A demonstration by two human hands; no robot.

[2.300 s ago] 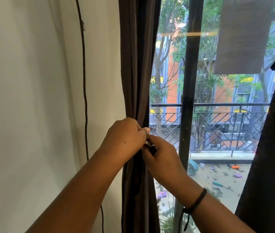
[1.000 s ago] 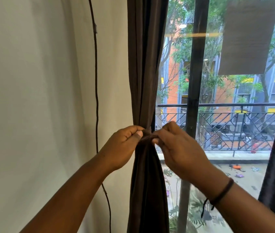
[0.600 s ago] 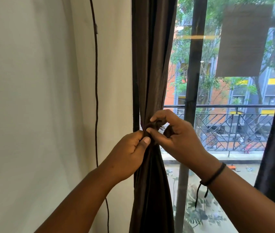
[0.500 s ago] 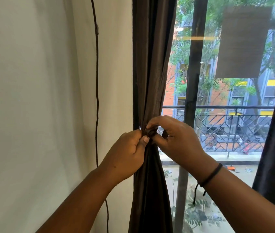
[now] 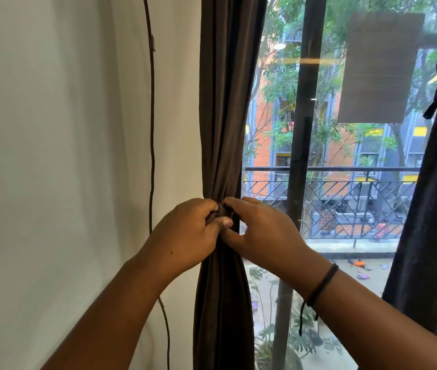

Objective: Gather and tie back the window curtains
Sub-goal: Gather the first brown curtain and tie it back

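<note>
At the window's left edge, both hands meet on the gathered curtain (image 5: 224, 124).
Left hand (image 5: 188, 236) and right hand (image 5: 262, 233) pinch the dark tie (image 5: 225, 210) cinching it, fingers curled tight.

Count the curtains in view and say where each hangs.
2: the gathered brown curtain beside the wall, gripped by both hands, and a dark curtain at the right edge, partly cut off.

wall (image 5: 51, 156) far left, cord (image 5: 152, 129) hanging on it | gathered curtain (image 5: 225, 102) just right of that, our left hand (image 5: 188, 236) and right hand (image 5: 262, 233) meeting on it | window frame (image 5: 302, 129) further right, balcony railing (image 5: 345, 188) behind the glass | second curtain (image 5: 436, 209) at right edge
</note>
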